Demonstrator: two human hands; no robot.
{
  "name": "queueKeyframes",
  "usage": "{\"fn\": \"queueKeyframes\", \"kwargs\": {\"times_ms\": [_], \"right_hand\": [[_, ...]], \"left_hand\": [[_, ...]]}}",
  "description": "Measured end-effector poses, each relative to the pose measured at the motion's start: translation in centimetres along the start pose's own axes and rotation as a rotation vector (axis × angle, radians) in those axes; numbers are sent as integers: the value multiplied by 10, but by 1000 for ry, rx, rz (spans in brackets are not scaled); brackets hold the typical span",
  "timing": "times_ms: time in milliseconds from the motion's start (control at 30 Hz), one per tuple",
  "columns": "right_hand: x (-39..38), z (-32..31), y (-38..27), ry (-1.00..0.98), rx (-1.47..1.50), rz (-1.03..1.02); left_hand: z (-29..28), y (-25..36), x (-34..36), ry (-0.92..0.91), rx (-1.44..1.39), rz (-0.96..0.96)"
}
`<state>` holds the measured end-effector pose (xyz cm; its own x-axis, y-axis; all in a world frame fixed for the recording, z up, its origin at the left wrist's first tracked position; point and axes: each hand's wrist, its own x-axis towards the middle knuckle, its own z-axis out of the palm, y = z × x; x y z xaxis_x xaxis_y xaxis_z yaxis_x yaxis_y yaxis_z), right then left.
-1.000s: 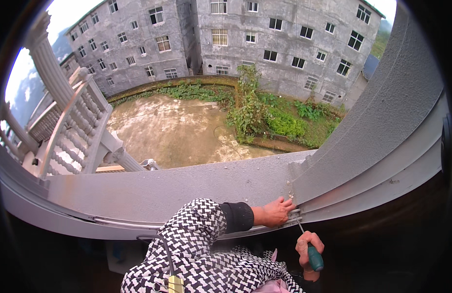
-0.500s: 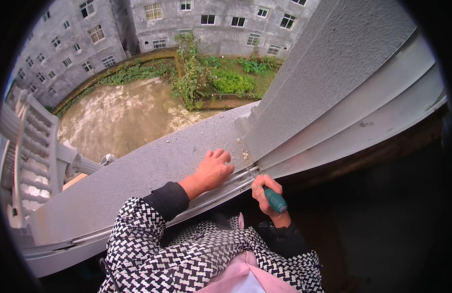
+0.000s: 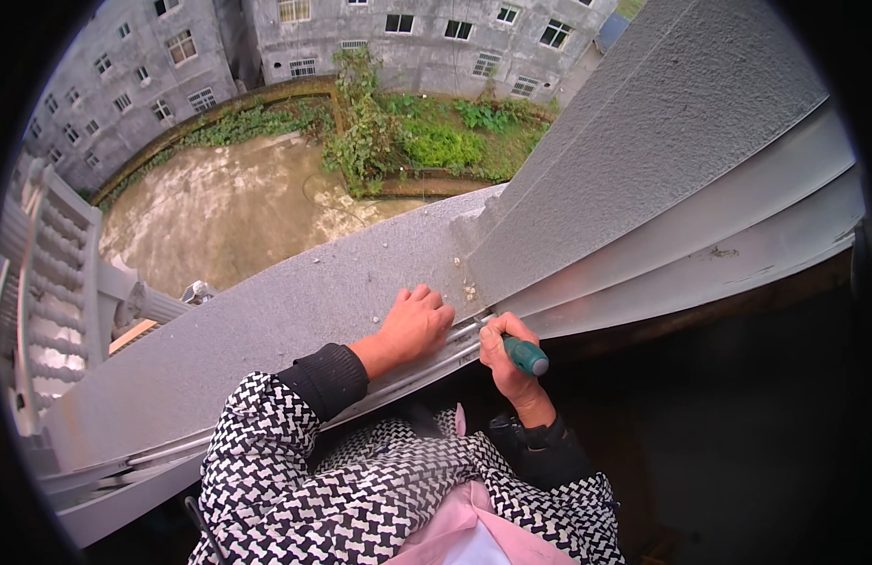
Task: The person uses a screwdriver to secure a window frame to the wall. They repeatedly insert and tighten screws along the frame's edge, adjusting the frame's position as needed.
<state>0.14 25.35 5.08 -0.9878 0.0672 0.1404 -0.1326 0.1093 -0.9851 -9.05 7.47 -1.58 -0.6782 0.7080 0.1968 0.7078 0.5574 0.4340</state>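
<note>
My right hand (image 3: 509, 363) is wrapped around a screwdriver (image 3: 525, 356) with a green handle and a grey butt end. Its tip end points at the corner where the white window track (image 3: 459, 348) meets the wall; the tip itself is too small to make out. Just left of it, my left hand (image 3: 415, 325) lies on the inner edge of the grey sill (image 3: 266, 325) beside the track. Its fingers are curled and partly hidden, so anything in them cannot be seen. Small pale crumbs (image 3: 470, 290) sit on the sill near the corner.
A rough grey wall pillar (image 3: 624, 160) rises at the right, with a white window frame (image 3: 680, 254) along it. Beyond the sill is a drop to a concrete yard (image 3: 229, 212) and green plants (image 3: 436, 141). A white balustrade (image 3: 59, 282) stands at the left.
My right hand and the screwdriver have shifted slightly up and left, toward the track corner. The left hand stays on the sill, and the view has tilted a little.
</note>
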Motion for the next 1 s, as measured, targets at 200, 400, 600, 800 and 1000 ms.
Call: {"fn": "queueKeyframes", "kwargs": {"times_ms": [200,400,600,800,1000], "right_hand": [[-3,7,-14,-10,150,98],[18,13,-15,75,-117,78],[27,24,-17,113,64,197],[19,26,-15,153,306,227],[13,26,-8,221,443,221]], "left_hand": [[-1,2,8,2,110,56],[-1,7,16,-39,213,100],[-1,13,17,-49,260,95],[7,8,17,-8,227,62],[32,7,22,5,230,59]]}}
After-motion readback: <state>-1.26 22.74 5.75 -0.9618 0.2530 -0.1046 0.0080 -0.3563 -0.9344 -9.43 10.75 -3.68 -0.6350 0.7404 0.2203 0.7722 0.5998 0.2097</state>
